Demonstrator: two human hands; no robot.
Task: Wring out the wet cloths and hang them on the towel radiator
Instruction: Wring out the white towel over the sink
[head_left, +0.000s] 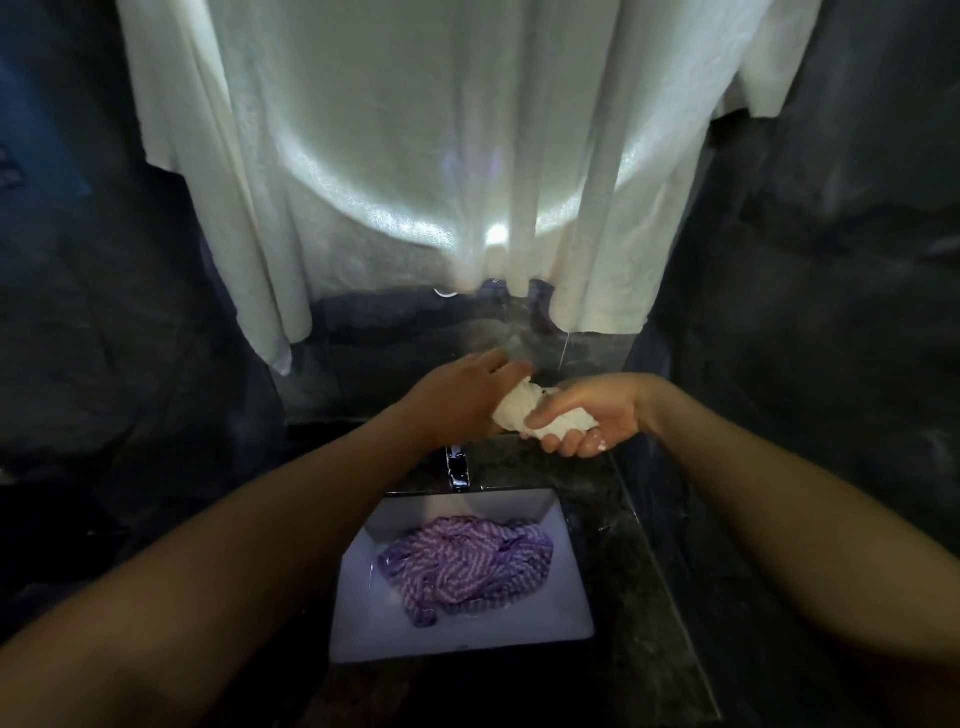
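Forearms (260, 545) reach from the bottom corners to mid-frame, where the right hand (587, 415) has its fingers (565, 442) clamped on a bunched white cloth (519, 410). The left hand (457, 395) meets the cloth's other end, its grip blurred and unclear. The cloth seems to be held beyond the tap (457, 467), not over the sink (363, 623) with the purple cloth (467, 566), so squeezed water would likely wet the desk (623, 519).

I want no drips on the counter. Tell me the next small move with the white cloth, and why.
Probably draw it toward you, over the sink, before twisting. The right hand grips the bunched white cloth, the blurred left hand at its other end; both seem above the counter behind the tap, not over the sink holding the purple cloth.
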